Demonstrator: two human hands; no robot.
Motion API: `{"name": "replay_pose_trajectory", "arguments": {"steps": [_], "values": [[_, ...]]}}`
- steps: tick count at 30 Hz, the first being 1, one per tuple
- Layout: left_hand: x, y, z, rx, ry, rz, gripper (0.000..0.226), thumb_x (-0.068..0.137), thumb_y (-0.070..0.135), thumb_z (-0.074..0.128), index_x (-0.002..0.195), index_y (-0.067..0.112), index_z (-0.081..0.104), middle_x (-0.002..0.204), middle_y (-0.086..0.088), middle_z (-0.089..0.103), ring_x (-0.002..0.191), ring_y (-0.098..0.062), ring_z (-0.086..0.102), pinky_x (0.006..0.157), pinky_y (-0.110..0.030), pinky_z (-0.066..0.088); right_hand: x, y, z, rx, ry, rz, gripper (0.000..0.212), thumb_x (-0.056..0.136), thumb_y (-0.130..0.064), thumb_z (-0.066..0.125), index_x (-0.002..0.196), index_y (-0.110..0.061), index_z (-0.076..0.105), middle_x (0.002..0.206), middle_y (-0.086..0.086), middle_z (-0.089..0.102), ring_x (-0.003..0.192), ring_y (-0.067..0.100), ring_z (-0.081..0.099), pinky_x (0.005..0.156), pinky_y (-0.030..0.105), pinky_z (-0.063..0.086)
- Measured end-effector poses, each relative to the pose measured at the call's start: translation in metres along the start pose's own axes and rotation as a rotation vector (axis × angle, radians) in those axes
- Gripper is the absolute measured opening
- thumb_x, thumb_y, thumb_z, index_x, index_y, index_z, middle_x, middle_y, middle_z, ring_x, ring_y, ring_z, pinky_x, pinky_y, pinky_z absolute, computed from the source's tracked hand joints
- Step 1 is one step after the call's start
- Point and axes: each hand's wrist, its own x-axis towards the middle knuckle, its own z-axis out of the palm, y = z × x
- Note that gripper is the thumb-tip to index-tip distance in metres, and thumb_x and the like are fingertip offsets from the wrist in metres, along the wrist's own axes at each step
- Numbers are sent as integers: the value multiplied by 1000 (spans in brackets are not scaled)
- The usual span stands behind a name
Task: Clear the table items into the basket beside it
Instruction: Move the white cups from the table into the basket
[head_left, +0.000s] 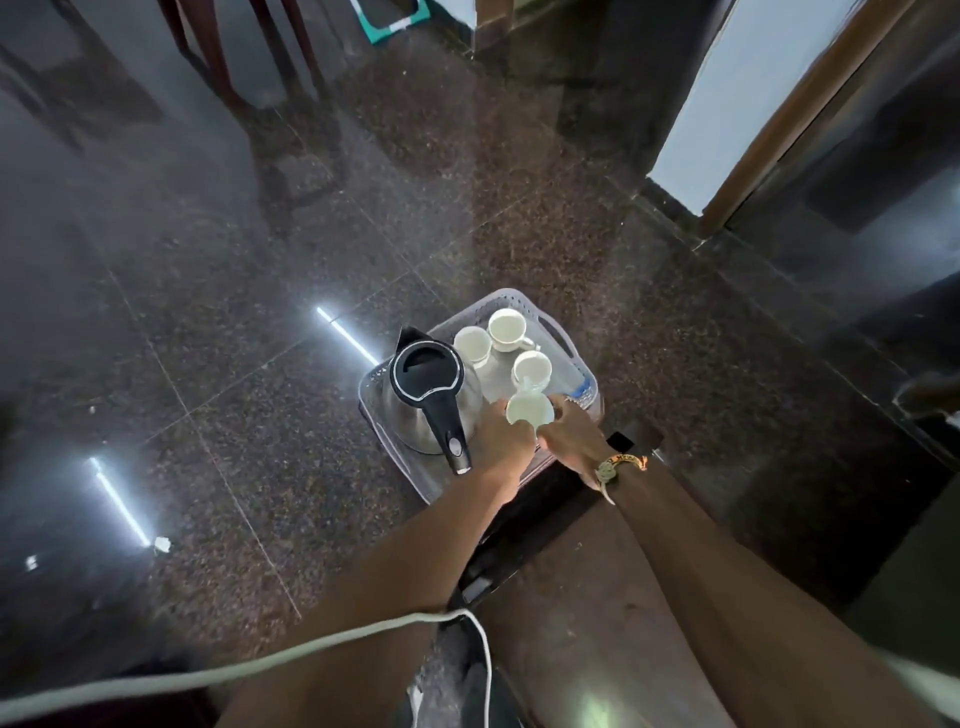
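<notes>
Nearest the camera, noted a white cable (260, 662) looping across the lower view and over the left forearm. To its right, recorded a brown worktop (587, 597) with a dark edge, lying under the right forearm.

Past the worktop's far edge, found both hands meeting at one white cup (530, 410). Left hand (506, 441): fingers curled against the cup's left side, gripping it. Right hand (569, 439): fingers curled round the cup's right side, gripping likewise, with a band (618, 465) on that wrist. Cup upright, mouth up, held over the near right part of the basket (498, 297). Cannot tell whether touching anything beneath.

Basket pale and perforated, with slot handles, standing on the floor (260, 389) just past the worktop's corner. Left half: steel kettle (431, 384) with black lid and black handle, handle pointing toward the camera. Right half: three further white cups (472, 345), all upright, the first beside the kettle, the second at the far end, the third just beyond the held cup. Along the right wall, seen a clear bottle (579, 387) with a blue label, lying down, partly hidden by the right hand.

Floor of dark, glossy speckled tile, with two bright strip reflections at left. Farther off, upper left, dark wooden chair legs (208, 57). At the top edge, a teal-and-white object (389, 15), kind not determinable. Upper right, a brown door frame (800, 114) beside a pale wall.
</notes>
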Motion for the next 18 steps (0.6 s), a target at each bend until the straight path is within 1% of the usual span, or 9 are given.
{"name": "replay_pose_trajectory", "arguments": {"steps": [2,5,6,7,10,13,14,16,18], "values": [[10,-2,6,-53,27,-6,57,69,10,44,121,28,57,104,-3,65,98,-26,64,85,-45,58,19,1,0,-18,-24,-30,55,69,-15,61,123,-24,60,105,-3,69,99,16,64,86,36,56],[21,0,12,-180,23,-28,57,76,-1,46,126,25,54,106,-3,65,95,-21,63,77,-35,56,45,3,3,-72,-57,-59,49,74,-6,63,118,-27,61,104,-1,72,98,18,67,86,37,58],[23,1,13,-215,22,-36,58,78,-5,45,128,23,53,108,-4,64,96,-20,63,77,-34,55,52,4,4,-90,-65,-65,50,74,-4,63,119,-27,61,105,0,72,99,18,67,87,38,58],[26,1,13,-238,27,-44,58,79,-7,43,130,22,52,112,-6,63,99,-21,62,81,-34,55,58,5,6,-105,-74,-64,53,73,-5,63,121,-26,59,106,1,72,100,19,67,88,39,57],[35,-3,14,-268,36,-91,58,84,-6,40,135,21,49,122,-8,61,111,-24,60,99,-39,51,71,7,11,-122,-96,-46,59,74,-6,65,130,-19,50,107,0,67,100,18,65,87,38,57],[42,-5,16,-270,20,-135,63,88,-4,39,145,24,42,132,-8,57,119,-24,56,106,-43,46,81,10,14,-123,-94,-23,54,75,-3,65,125,-14,49,110,6,65,103,22,63,89,43,56],[45,-5,18,-269,17,-140,66,87,-4,39,146,25,40,134,-8,56,120,-24,55,107,-43,45,84,11,14,-113,-85,-24,51,73,-2,65,121,-13,51,109,6,65,102,22,63,87,42,57],[49,-5,19,-266,20,-150,70,84,-4,39,147,27,39,135,-10,55,122,-25,54,107,-44,45,88,12,15,-85,-61,-40,45,71,2,64,112,-16,54,107,6,66,100,22,63,77,34,56],[53,-5,20,-272,30,-176,75,82,-5,42,149,29,36,137,-9,54,124,-25,53,108,-43,44,90,11,15,-50,-52,-53,45,70,5,61,107,-20,54,107,8,67,97,20,63,69,27,53]]}}
